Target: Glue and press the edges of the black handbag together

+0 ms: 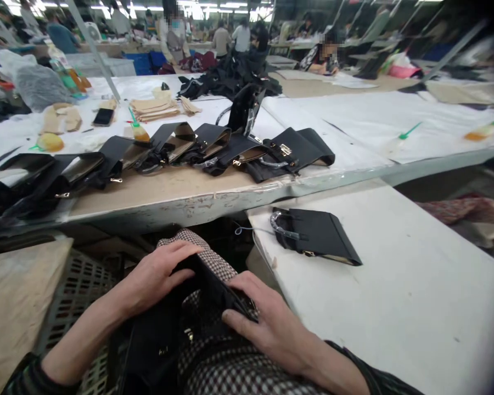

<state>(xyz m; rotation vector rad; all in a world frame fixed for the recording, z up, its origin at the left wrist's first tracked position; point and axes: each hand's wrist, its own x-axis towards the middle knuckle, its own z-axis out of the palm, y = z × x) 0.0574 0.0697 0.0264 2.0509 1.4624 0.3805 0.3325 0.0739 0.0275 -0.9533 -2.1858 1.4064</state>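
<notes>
A black handbag (152,334) with gold-coloured fittings lies across my lap, over checked cloth. My left hand (164,277) grips the upper edge of the bag between thumb and fingers. The other end of that edge is pinched in my right hand (261,310). Much of the bag's lower part sinks into shadow. To the right, a finished-looking black handbag (321,233) with a wrapped handle rests flat on a white table (395,296).
Ahead, a long workbench (181,200) carries a row of black bag bodies (168,142), beige pieces (154,108), a phone (103,117) and glue bottles (139,131). A dark heap of material (234,77) lies behind. At lower left stands a plastic crate (80,291). Several people work farther back.
</notes>
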